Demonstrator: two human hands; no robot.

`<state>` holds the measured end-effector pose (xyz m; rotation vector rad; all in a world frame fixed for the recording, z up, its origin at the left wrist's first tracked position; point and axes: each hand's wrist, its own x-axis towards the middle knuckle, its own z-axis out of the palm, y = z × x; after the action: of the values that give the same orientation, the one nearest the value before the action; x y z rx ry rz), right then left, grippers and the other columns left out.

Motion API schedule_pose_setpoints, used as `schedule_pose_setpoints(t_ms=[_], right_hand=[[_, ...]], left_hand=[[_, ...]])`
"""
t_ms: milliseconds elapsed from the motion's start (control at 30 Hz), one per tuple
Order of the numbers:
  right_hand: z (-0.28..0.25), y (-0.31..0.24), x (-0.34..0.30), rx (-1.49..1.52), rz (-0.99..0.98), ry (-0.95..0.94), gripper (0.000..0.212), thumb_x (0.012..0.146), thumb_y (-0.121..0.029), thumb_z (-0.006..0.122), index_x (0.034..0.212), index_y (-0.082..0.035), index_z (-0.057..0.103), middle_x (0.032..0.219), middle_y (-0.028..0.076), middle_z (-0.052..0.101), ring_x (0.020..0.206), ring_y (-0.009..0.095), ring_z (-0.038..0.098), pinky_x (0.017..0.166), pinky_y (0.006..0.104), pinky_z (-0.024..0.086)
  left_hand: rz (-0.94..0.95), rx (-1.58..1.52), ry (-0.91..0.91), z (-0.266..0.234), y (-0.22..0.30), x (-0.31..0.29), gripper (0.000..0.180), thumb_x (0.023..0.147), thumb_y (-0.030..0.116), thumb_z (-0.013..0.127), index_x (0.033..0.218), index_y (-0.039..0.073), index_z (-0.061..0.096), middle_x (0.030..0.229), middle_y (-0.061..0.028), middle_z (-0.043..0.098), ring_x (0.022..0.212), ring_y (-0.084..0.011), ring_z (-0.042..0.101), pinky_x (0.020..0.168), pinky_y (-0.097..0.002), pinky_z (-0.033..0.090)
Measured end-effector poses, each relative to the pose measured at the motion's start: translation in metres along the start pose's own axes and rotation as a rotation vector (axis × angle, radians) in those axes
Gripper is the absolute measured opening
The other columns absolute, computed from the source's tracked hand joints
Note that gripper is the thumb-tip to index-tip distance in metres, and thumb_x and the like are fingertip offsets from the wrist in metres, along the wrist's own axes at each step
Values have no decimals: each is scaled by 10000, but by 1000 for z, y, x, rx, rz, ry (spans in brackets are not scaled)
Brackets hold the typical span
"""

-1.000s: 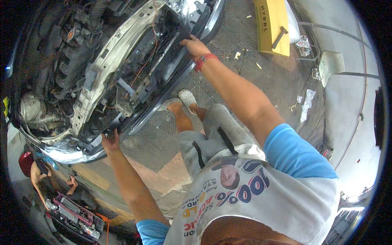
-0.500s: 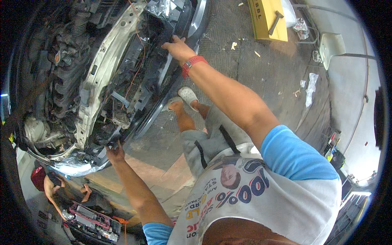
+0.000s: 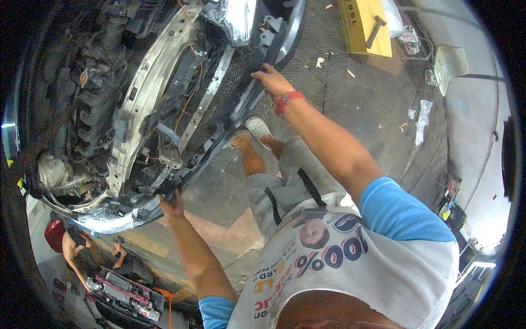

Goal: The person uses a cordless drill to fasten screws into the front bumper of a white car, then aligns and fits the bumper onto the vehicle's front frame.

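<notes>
Front bumper cover (image 3: 236, 114): light, flexible, I judge; left hand (image 3: 172, 206), right hand (image 3: 275, 83) grasping its upper edge, suitably far apart.

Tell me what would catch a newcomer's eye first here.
First, the exposed car engine, at upper left. In front of it, the person's left hand and right hand hold a long dark bumper. At upper right, a hammer lies on a bright yellow box.
</notes>
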<state>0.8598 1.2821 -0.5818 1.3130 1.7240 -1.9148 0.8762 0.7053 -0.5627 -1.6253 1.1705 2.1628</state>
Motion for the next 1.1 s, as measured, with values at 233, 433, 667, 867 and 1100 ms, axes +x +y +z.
schedule_pose_setpoints(t_ms=[233, 433, 667, 867, 1100], right_hand=[[-24, 37, -19, 152, 98, 54, 769, 834, -285, 674, 1456, 36, 356, 1503, 214, 360, 1380, 325, 359, 1103, 382, 317], [-35, 38, -44, 158, 197, 44, 782, 862, -256, 655, 1497, -10, 269, 1477, 174, 383, 1355, 310, 349, 1059, 479, 323], [-26, 54, -19, 76, 261, 63, 734, 865, -281, 664, 1485, -100, 316, 1495, 113, 383, 1350, 296, 377, 1021, 539, 366], [-45, 78, 2, 87, 180, -17, 478, 881, -293, 647, 1322, -144, 538, 1315, 54, 544, 1152, 255, 523, 948, 475, 437], [-29, 81, 33, -34, 156, -22, 535, 873, -395, 642, 1339, -159, 528, 1319, 27, 543, 1119, 255, 529, 983, 475, 390]], left_hand=[[-7, 35, 31, -15, -42, -18, 502, 1012, 406, 483, 1351, 36, 477, 1383, -144, 502, 1284, -318, 452, 1086, -463, 396], [4, 37, -60, -25, -73, -30, 457, 1030, 382, 448, 1344, 54, 495, 1352, -120, 537, 1248, -301, 497, 1051, -457, 430], [5, 133, -96, -56, -97, -16, 425, 1038, 364, 433, 1352, 83, 493, 1329, -94, 547, 1166, -285, 545, 985, -438, 470], [-48, 78, -21, -62, -132, -8, 547, 951, 458, 585, 1342, 92, 475, 1291, -64, 533, 1159, -242, 526, 934, -393, 539], [-31, 25, 0, -64, -147, 21, 582, 936, 486, 590, 1384, 145, 447, 1358, -75, 513, 1216, -282, 499, 984, -435, 501]])
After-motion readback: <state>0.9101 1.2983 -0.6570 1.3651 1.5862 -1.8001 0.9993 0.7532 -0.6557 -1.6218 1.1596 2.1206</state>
